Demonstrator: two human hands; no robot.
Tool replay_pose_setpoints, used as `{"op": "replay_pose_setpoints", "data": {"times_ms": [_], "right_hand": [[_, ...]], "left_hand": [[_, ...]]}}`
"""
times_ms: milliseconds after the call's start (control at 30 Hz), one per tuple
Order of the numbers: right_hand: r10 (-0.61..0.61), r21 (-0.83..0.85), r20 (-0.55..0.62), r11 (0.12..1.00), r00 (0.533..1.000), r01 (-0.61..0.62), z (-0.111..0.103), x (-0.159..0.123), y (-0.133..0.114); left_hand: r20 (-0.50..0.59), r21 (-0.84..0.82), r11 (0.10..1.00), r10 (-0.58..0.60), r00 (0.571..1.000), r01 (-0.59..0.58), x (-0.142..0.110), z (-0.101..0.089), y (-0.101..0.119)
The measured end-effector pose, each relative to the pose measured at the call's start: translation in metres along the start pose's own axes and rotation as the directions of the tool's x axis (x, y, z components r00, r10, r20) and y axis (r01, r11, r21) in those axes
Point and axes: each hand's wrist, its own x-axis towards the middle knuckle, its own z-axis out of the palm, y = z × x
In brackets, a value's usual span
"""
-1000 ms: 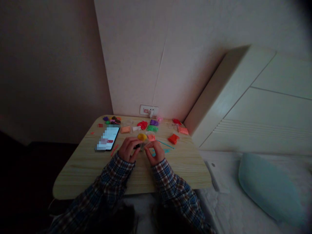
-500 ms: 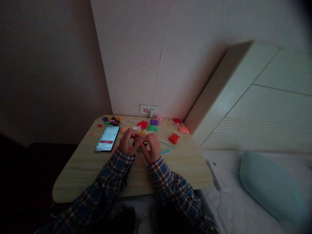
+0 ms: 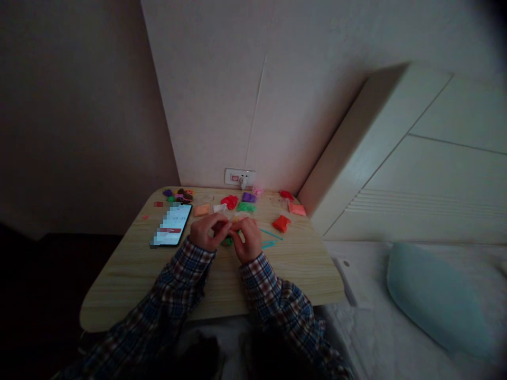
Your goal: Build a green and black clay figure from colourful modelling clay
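My left hand [image 3: 206, 231] and my right hand [image 3: 246, 240] meet over the middle of the table [image 3: 214, 285], thumbs and fingertips pinched together. What lies between the fingertips is too small and dark to make out. Just beyond the fingers a bit of yellow [image 3: 236, 218] shows, mostly covered. Below the fingertips, partly hidden, is a small green and dark object [image 3: 226, 241]. Thin teal sticks [image 3: 268, 244] lie to the right of my right hand. A phone [image 3: 172, 226] with a lit screen rests left of my left hand.
Along the back are soft clay-like packets: orange [image 3: 202, 210], red [image 3: 229, 202], purple [image 3: 249, 197] and green [image 3: 246, 207]. More red [image 3: 281, 224] and coral [image 3: 297, 209] ones lie right. Small coloured figures [image 3: 182, 196] sit back left. A wall socket [image 3: 240, 178] holds a plug.
The yellow lump that showed at my fingertips is now mostly hidden. My hands stay pinched together with slightly shifted fingers. The whole view has moved a little.
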Motion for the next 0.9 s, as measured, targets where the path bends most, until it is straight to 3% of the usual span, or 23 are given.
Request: {"op": "replay_pose_setpoints", "data": {"times_ms": [167,400,600,900], "right_hand": [[0.028,0.095,0.013,0.995,1.000,-0.029,0.001,-0.003,-0.006],[0.115,0.112,-0.011,0.987,0.993,-0.113,-0.002,-0.004,-0.006],[0.133,0.111,-0.012,0.985,0.991,-0.131,-0.001,-0.003,-0.007],[0.053,0.077,0.048,0.995,0.997,-0.057,0.003,-0.003,-0.006]], "left_hand": [[-0.005,-0.154,0.970,-0.193,0.981,0.190,-0.013,-0.002,-0.003],[0.088,-0.220,0.967,-0.115,0.989,0.132,-0.020,0.001,-0.002],[0.068,-0.192,0.972,-0.124,0.990,0.135,-0.021,0.005,-0.004],[0.055,-0.212,0.960,-0.178,0.983,0.185,-0.022,0.007,-0.007]]}}
